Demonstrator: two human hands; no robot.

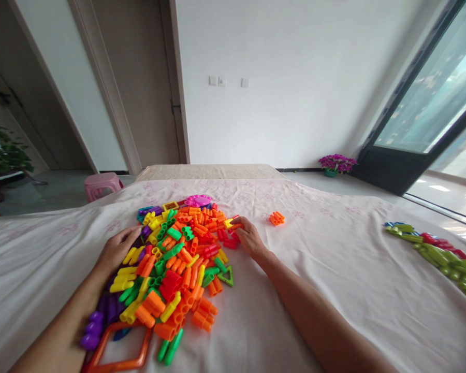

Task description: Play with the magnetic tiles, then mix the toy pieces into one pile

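Observation:
A heap of plastic toy building pieces (186, 259) in orange, yellow, green, red and purple covers the middle left of the cloth. My left hand (120, 247) rests along the heap's left edge, fingers stretched toward purple and yellow pieces; its fingertips are partly hidden. At the heap's right edge my right hand (248, 237) has its thumb and fingers pinched together at a small yellow plastic building piece (228, 223). Red pieces (230, 243) lie just below those fingers. A separate orange piece (277, 218) sits on the cloth to the right of my right hand.
Green, red and blue pieces (445, 259) are grouped at the far right of the pale cloth (334, 269). An orange square frame (145, 344) lies at the near left. Beyond the cloth stand a pink stool (103, 184) and a pot of purple flowers (337, 162).

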